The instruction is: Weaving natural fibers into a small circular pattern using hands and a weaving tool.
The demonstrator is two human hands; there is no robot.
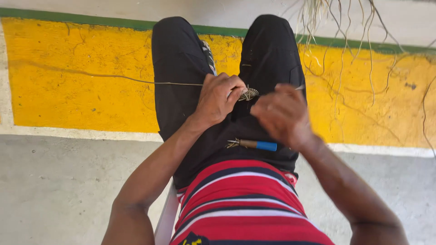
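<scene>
1. A small woven coil (248,94) of pale fibre was held above the lap, between the 2 knees, at the fingertips of the left hand.
2. The left hand (219,99) was closed around the coil, with the fingers curled tight and only the coil's right edge showing.
3. A long thin strand (113,77) was seen running from that fist out to the left, across the yellow floor band.
4. The right hand (282,115) was held just beside the coil, blurred, with its fingers drawn together; a pale strand end (299,87) showed at its fingertips, though whether it was pinched cannot be told.
5. A small tool with a brown and blue handle (254,144) was laid across the lap, below both hands and apart from them.
6. Black trousers (181,90) and a red striped shirt (245,204) were worn by the seated person.
7. A bundle of loose dry fibres (336,27) was spread over the floor at the upper right, well apart from the hands.
8. The yellow band (68,100) was edged by a green line (91,19) and by grey concrete (59,190).
</scene>
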